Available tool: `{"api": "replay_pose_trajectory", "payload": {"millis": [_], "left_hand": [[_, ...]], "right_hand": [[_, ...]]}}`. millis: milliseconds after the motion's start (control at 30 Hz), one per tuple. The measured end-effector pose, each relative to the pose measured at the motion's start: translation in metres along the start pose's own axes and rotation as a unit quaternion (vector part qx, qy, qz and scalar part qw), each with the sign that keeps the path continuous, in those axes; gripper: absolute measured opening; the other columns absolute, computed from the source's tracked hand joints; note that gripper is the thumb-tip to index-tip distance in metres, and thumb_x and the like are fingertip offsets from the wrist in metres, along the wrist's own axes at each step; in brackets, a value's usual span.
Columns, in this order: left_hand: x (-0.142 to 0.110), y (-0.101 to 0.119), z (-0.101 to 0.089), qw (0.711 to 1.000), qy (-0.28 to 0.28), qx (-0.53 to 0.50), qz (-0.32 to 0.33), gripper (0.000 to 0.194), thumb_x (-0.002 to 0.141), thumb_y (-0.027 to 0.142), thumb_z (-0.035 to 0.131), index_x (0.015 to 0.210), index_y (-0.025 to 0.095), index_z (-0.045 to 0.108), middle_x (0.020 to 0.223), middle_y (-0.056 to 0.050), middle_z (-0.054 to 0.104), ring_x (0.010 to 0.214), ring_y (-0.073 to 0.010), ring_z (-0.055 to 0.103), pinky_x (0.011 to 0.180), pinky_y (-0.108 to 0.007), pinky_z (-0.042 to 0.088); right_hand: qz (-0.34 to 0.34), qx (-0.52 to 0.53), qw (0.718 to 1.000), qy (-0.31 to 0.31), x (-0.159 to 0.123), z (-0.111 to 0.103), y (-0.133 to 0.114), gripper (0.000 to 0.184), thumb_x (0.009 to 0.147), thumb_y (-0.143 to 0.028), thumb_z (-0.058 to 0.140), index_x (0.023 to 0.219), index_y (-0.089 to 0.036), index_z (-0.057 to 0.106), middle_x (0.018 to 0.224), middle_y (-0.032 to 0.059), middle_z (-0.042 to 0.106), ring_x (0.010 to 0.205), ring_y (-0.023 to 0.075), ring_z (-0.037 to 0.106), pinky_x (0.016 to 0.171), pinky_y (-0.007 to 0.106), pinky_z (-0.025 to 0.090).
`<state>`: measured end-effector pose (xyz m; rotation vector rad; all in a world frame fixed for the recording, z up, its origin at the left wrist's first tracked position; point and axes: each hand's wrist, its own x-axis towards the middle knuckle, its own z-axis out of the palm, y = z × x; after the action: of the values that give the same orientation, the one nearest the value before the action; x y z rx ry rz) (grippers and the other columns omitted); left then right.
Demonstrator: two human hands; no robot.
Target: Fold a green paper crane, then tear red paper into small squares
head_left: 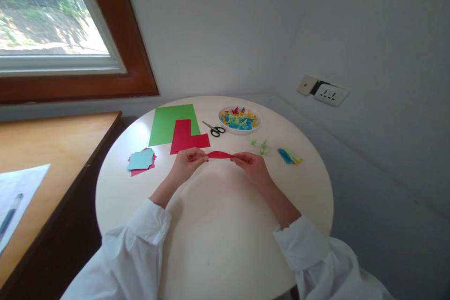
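A narrow strip of folded red paper [220, 154] is stretched level between my two hands, above the middle of the round white table [218, 234]. My left hand [190, 163] pinches its left end between thumb and fingers. At the other end, my right hand [252, 167] pinches it the same way. Just beyond my left hand lies an L-shaped sheet of red paper [183, 138], overlapping a green sheet [163, 124]. Black-handled scissors [215, 130] rest beyond the strip, blades pointing to the upper left.
A white dish [260, 124] of small colourful folded paper pieces stands at the back. Light green folded pieces [262, 146] and a blue-and-yellow bundle [289, 155] lie right. Left is a stack of light blue and red paper squares [141, 160]. A wooden desk [66, 145] adjoins.
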<state>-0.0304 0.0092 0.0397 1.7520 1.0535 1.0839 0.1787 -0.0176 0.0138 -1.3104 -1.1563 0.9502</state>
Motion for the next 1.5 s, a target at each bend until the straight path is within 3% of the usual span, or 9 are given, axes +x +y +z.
{"api": "replay_pose_trajectory", "payload": {"millis": [233,433,667,800,900,967,1167,1500], "left_hand": [[-0.004,-0.002,0.005,0.999,0.015,-0.016,-0.049,0.023,0.068,0.037,0.068,0.068,0.015,0.062,0.066,-0.003,0.063,0.062,-0.0146,0.057,0.054,-0.024,0.044],[-0.003,-0.008,0.009,0.999,-0.007,0.036,-0.012,0.021,0.070,0.034,0.066,0.065,0.015,0.061,0.065,-0.003,0.063,0.061,-0.0157,0.057,0.054,-0.026,0.042],[-0.001,-0.018,0.012,0.992,-0.050,0.107,0.041,0.013,0.074,0.026,0.060,0.067,0.016,0.056,0.067,-0.002,0.062,0.062,-0.0146,0.057,0.058,-0.026,0.044],[-0.005,-0.018,0.016,0.992,-0.057,0.093,0.069,0.004,0.074,0.019,0.058,0.074,0.018,0.054,0.072,-0.001,0.062,0.067,-0.0135,0.058,0.066,-0.026,0.048],[-0.007,-0.014,0.020,0.997,-0.044,0.033,0.060,0.014,0.071,0.016,0.059,0.085,0.019,0.054,0.075,-0.001,0.063,0.072,-0.0138,0.061,0.069,-0.027,0.050],[-0.007,-0.012,0.023,0.998,-0.033,-0.017,0.040,0.019,0.070,0.016,0.061,0.088,0.018,0.055,0.076,-0.001,0.064,0.073,-0.0145,0.062,0.070,-0.027,0.051],[-0.005,-0.016,0.030,0.996,-0.036,-0.082,-0.013,0.008,0.070,0.022,0.063,0.073,0.015,0.062,0.070,-0.003,0.065,0.068,-0.0153,0.061,0.063,-0.026,0.046],[-0.008,-0.020,0.039,0.993,-0.018,-0.108,-0.043,0.011,0.073,0.026,0.061,0.075,0.015,0.061,0.070,-0.003,0.065,0.065,-0.0141,0.060,0.059,-0.024,0.042]], "right_hand": [[0.016,0.019,1.000,-0.011,-0.006,0.007,0.001,0.020,0.056,-0.032,0.074,0.069,-0.017,0.069,0.071,0.0038,0.071,0.069,0.0181,0.064,0.068,0.031,0.050],[-0.027,0.001,0.999,-0.022,-0.009,0.009,0.004,0.021,0.056,-0.034,0.075,0.066,-0.017,0.067,0.069,0.0045,0.070,0.069,0.0200,0.065,0.067,0.032,0.050],[-0.108,-0.111,0.987,-0.044,-0.013,0.009,0.000,0.008,0.066,-0.024,0.065,0.068,-0.018,0.069,0.070,0.0045,0.071,0.067,0.0181,0.065,0.065,0.029,0.050],[-0.138,-0.138,0.979,-0.061,-0.015,0.010,0.000,0.008,0.068,-0.019,0.060,0.069,-0.019,0.069,0.070,0.0032,0.071,0.067,0.0171,0.065,0.064,0.028,0.050],[-0.149,-0.124,0.979,-0.063,-0.015,0.011,0.000,0.009,0.067,-0.017,0.059,0.070,-0.019,0.068,0.070,0.0025,0.071,0.067,0.0168,0.066,0.064,0.028,0.052],[-0.147,-0.110,0.981,-0.061,-0.015,0.012,0.001,0.008,0.067,-0.017,0.060,0.069,-0.019,0.067,0.070,0.0027,0.071,0.067,0.0171,0.066,0.065,0.028,0.052],[-0.122,-0.066,0.989,-0.051,-0.016,0.012,0.002,0.005,0.066,-0.022,0.064,0.070,-0.018,0.064,0.071,0.0036,0.070,0.069,0.0181,0.066,0.068,0.030,0.054],[-0.056,0.042,0.997,-0.029,-0.015,0.017,0.004,0.029,0.064,-0.028,0.072,0.088,-0.020,0.057,0.076,0.0022,0.070,0.075,0.0181,0.068,0.072,0.031,0.054]]}}
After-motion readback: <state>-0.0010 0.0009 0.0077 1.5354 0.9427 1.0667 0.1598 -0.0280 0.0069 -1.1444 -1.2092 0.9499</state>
